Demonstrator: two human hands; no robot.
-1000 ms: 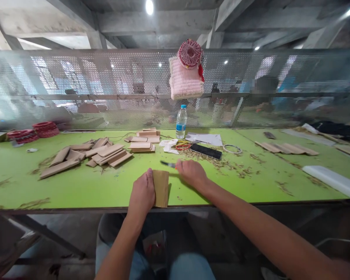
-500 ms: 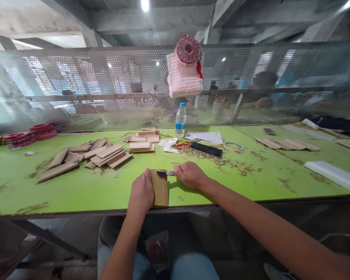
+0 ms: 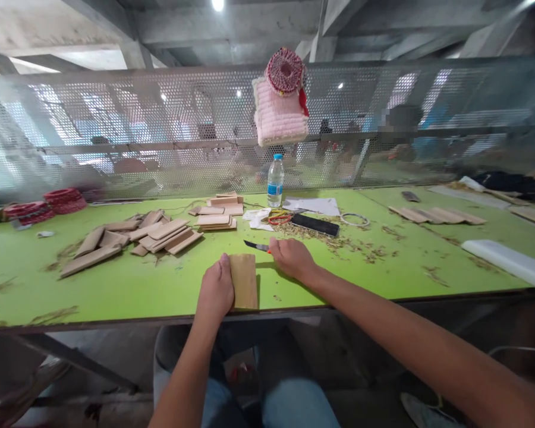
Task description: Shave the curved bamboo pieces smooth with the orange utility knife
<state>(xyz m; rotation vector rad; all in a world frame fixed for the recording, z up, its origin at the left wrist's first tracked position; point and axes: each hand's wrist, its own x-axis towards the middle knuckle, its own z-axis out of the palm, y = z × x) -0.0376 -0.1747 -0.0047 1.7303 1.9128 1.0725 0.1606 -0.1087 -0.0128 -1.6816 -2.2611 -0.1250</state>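
Note:
My left hand (image 3: 216,286) grips the left side of a flat tan wooden piece (image 3: 244,282) at the front edge of the green table (image 3: 160,297). The piece's broad face is turned up toward me. In my closed right hand (image 3: 293,258) is a utility knife (image 3: 257,246), its dark blade pointing left. The blade is just beyond the far edge of the wooden piece, apart from it. Most of the knife's handle is hidden by my fingers.
More wooden pieces (image 3: 169,235) lie loosely piled at left. Beyond my right hand are a black phone (image 3: 315,224), wood shavings (image 3: 361,246), a water bottle (image 3: 275,181) and white tissue (image 3: 257,219). A long white object (image 3: 508,264) lies at right. A perforated metal screen (image 3: 173,160) backs the table.
My right hand has moved the knife slightly away from me, so its blade has left the wooden piece's face. My left hand keeps its hold on the piece.

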